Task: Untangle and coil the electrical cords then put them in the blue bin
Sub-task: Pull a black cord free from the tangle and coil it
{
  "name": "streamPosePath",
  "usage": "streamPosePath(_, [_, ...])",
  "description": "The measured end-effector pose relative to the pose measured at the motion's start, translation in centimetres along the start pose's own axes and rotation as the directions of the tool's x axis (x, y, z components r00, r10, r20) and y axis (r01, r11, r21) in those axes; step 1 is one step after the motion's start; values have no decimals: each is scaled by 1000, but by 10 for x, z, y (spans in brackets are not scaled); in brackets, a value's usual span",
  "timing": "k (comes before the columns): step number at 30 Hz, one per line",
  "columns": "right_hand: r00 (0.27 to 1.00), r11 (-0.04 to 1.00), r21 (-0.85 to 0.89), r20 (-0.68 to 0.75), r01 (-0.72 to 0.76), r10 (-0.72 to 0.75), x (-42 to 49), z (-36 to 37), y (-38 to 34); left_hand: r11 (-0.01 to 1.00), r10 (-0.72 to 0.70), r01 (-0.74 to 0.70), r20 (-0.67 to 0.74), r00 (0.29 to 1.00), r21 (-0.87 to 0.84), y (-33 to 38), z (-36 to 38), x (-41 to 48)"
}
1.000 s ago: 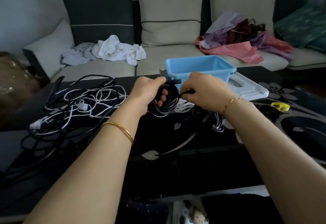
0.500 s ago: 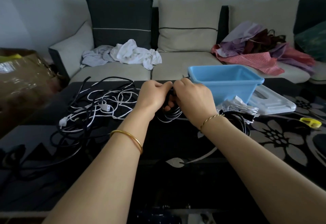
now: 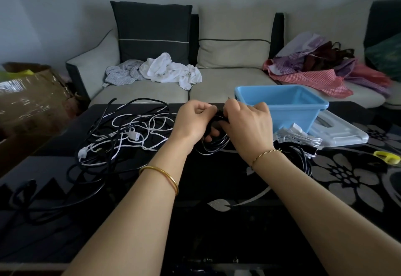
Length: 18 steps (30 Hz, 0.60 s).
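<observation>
Both hands meet over the dark table, just left of the blue bin. My left hand grips a small black cord coil that hangs below my fingers. My right hand pinches the upper part of the same coil, its fingers curled over it. A tangle of white and black cords lies on the table to the left. By my right wrist lie a coiled black cord and a white cord bundle. The bin's inside looks bare.
A grey bin lid lies right of the blue bin, with yellow scissors further right. Behind the table stands a sofa with white clothes and red and purple fabrics. A cardboard box is at the left.
My hands have drawn closer together on the black coil, the right fingers now over its top. The camera turned left, so the bin and table shifted right in view.
</observation>
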State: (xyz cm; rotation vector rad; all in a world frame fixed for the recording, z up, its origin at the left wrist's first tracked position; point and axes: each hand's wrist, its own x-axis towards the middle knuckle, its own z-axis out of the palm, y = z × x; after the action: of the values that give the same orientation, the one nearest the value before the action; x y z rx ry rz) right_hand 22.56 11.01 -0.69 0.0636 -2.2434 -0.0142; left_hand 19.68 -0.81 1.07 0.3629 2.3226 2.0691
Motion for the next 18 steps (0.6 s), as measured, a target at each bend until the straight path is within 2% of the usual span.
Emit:
streamPosePath(5, [976, 1000, -16, 216, -25, 28, 2, -15, 16, 998, -10, 8, -40, 999, -56, -5, -2, 1])
streamPosePath(8, [980, 999, 29, 197, -14, 8, 4, -17, 19, 999, 8, -9, -7, 1000, -52, -7, -1, 0])
streamPosePath(13, [995, 993, 120, 97, 14, -26, 10, -18, 16, 991, -4, 6, 11, 1000, -137, -5, 1, -1])
streamPosePath(18, [992, 976, 214, 116, 31, -57, 12, -25, 18, 984, -18, 24, 38, 999, -174, -3, 1, -2])
